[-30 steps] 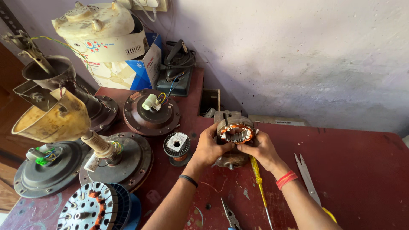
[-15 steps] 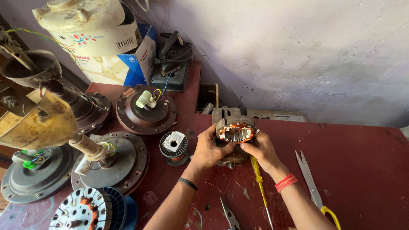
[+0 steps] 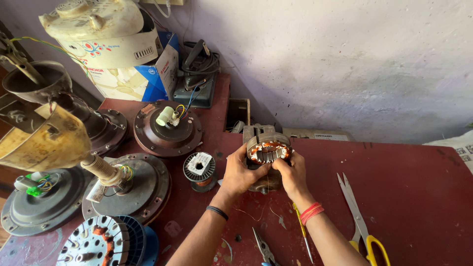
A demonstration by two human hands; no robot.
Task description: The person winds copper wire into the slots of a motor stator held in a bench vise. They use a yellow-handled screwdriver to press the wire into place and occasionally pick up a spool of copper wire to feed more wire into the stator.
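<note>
- As I look down over the red table [image 3: 419, 187], both my hands are on a small motor [image 3: 266, 152] w/ copper windings, standing near the table's middle, just in front of a metal block [image 3: 257, 131].
- Left hand [image 3: 240, 172]: fingers curled and clamped on the motor's left side, thumb up by the rim. Black band on that wrist.
- Right hand [image 3: 292, 173]: fingers bent and pressed on the motor's right rim, closed on it. Red threads on that wrist.
- Wire spool [image 3: 199, 167] sits just left of the left hand, not touching.
- Yellow-handled screwdriver [image 3: 301, 230] lies under the right forearm; pliers [image 3: 264, 249] near the bottom edge, between my arms.
- Scissors [image 3: 358, 221] w/ yellow handles lie to the right, well apart from the motor.
- Left side: several round fan motors; the one w/ a white capacitor, the brown fan motor [image 3: 167, 129], is nearest the wall.
- Blue-white box [image 3: 148, 79] and a dark meter [image 3: 194, 88] w/ cables at the back.
</note>
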